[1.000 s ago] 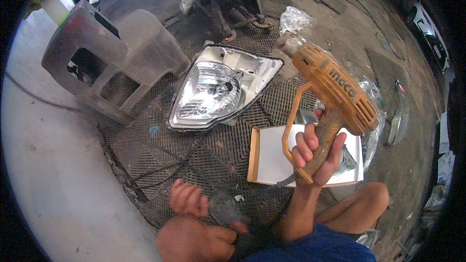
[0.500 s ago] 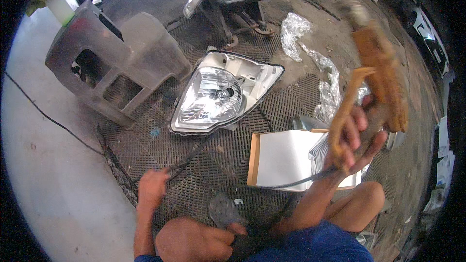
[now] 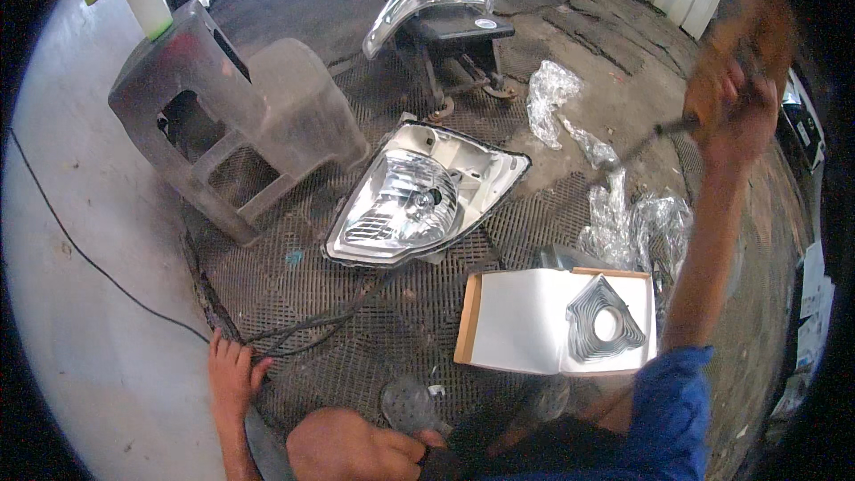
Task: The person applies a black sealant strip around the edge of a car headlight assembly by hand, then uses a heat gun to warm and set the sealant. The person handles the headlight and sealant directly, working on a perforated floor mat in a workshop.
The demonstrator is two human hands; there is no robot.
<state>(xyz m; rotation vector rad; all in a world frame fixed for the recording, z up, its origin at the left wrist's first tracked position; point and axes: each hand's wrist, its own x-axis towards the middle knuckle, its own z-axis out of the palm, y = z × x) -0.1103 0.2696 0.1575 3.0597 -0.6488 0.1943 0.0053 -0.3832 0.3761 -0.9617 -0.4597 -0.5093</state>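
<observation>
Dark slotted matting (image 3: 258,281) across the middle of the frame, pale smooth wall (image 3: 62,330) down the left edge; thin black cable (image 3: 109,274) sloping down that wall toward the lower left; left hand (image 3: 233,374) there at the cable, fingers side by side, thumb apart, cannot tell whether pinching it or merely touching; grey plastic stool (image 3: 307,93) at upper left; white-housed car headlight (image 3: 405,205) at centre, flat on the matting, silver reflector upward; curved shiny lamp part (image 3: 426,4) above it, atop a low black stool (image 3: 468,28); crumpled clear plastic wrap (image 3: 549,98) right of centre; open white-lined cardboard box (image 3: 517,316) below, holding grey sheets (image 3: 583,330) with a round opening; motion-blurred orange heat gun (image 3: 744,31) at upper right, raised in the right hand (image 3: 748,120), fingers curled round it.
</observation>
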